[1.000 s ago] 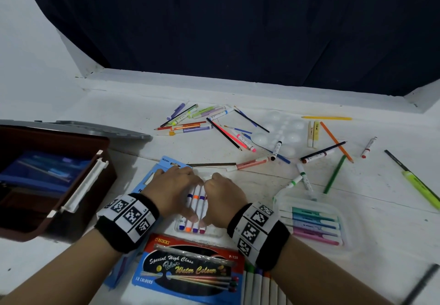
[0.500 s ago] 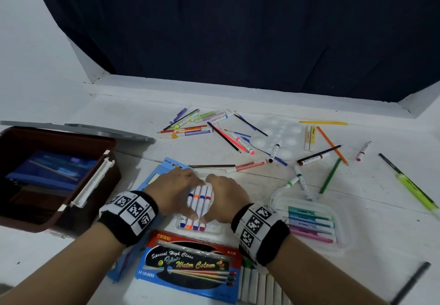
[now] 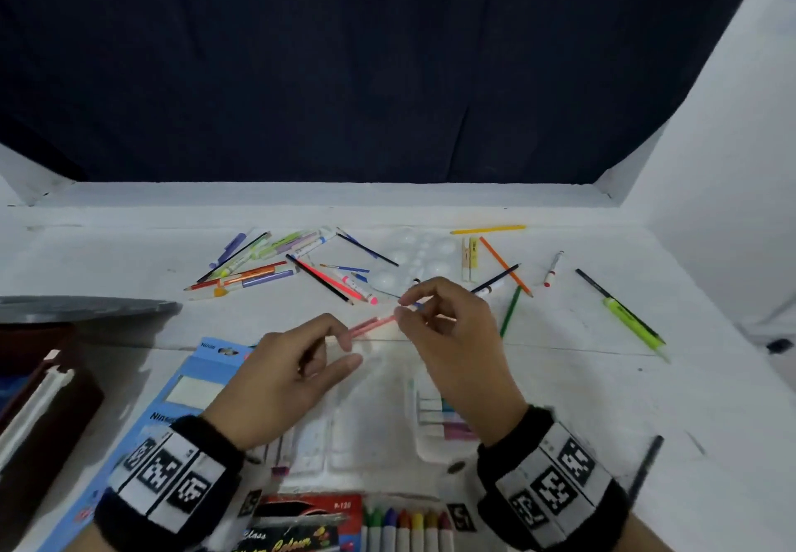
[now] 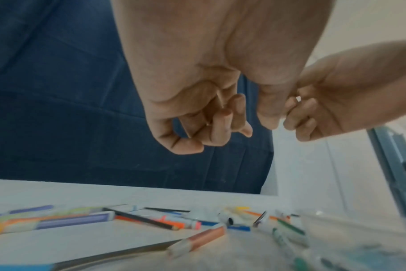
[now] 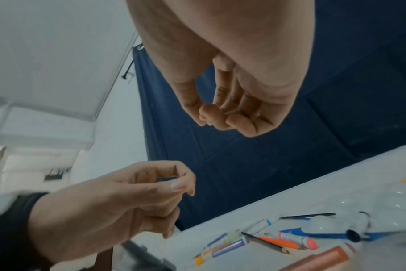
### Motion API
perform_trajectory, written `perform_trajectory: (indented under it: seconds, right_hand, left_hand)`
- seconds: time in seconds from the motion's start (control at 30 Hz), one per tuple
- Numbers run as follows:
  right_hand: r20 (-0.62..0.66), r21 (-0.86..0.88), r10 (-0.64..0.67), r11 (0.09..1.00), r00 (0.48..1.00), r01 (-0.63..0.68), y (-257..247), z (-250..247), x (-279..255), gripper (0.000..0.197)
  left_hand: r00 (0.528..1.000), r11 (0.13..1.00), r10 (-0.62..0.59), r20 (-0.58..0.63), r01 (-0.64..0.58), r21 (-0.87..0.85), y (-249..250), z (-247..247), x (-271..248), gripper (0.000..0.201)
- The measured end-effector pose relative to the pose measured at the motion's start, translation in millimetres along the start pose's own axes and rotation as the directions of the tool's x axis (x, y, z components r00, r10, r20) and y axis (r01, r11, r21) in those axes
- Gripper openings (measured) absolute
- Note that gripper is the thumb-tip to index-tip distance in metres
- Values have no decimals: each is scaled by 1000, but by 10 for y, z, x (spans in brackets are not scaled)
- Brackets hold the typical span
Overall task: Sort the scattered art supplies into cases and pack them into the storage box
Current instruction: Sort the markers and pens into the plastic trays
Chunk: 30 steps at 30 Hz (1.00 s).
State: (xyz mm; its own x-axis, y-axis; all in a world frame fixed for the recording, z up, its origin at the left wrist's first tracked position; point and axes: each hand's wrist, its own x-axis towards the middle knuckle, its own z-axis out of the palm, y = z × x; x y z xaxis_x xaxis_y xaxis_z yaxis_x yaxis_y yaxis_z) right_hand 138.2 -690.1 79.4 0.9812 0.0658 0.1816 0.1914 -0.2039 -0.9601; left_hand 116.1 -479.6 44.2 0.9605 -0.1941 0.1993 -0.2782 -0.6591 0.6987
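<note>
Above the white desk [image 3: 603, 379] I see both hands raised: my left hand [image 3: 284, 379] has loosely curled fingers holding nothing, and my right hand [image 3: 452, 336] pinches its fingertips together; whether on something I cannot tell. Below them lies a blurred clear marker case [image 3: 430, 448] with markers inside. At far left, the brown storage box [image 3: 38, 422] stands open, holding blue items.

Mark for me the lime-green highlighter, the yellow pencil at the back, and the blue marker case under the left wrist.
lime-green highlighter [image 3: 633, 319]: head view, middle of its barrel.
yellow pencil [image 3: 488, 229]: head view, mid-shaft.
blue marker case [image 3: 172, 411]: head view, bare blue face near its window.
</note>
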Motion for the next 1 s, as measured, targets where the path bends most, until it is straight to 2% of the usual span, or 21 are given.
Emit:
perform_trajectory:
  seconds: [0.13,0.2,0.3,0.37,0.47,0.53,0.63,0.73,0.83,0.9,1.0]
  right_hand:
    - [-40,-64,54,996,998,-56,148,-574,77,7]
    - [-97,-186,36,981,995,-54,283,-904,162,8]
    - [-206,-409,30,906,978,-114,573,-1438,378,10]
    - [-232,-544,55,820,971,-177,821,-1754,526,10]
    - [-233,-745,157,606,960,-280,1247,-2169,705,16]
    - [-230,-819,269,465,935,-335,1456,-2399,784,29]
    - [-226,-858,380,359,897,-368,1585,-2627,873,36]
    - [-242,-863,411,324,879,-389,1635,-2732,928,26]
    - [-253,-853,439,320,862,-413,1648,-2758,967,19]
    - [-244,-852,450,324,859,-412,1627,-2747,986,16]
    - [-212,-796,457,432,864,-424,1585,-2714,1001,15]
  left_hand:
    - [999,998,26,47,-23,-50,57,175,170,34]
    - [997,997,37,69,-32,-70,57,259,251,33]
    - [992,994,58,112,-47,-96,99,399,400,36]
    - [985,993,72,159,-55,-109,143,490,511,28]
    - [974,994,78,214,-59,-93,215,625,684,24]
    - [965,994,94,246,-76,-84,265,696,800,26]
    - [960,995,96,262,-84,-60,306,732,1032,21]
    - [961,997,74,265,-63,-50,345,766,1356,15]
    - [972,998,10,235,6,-68,375,885,1728,6]
    - [972,1000,-18,234,23,-18,364,1007,2008,3]
    - [963,992,-100,252,76,103,324,1219,2448,5]
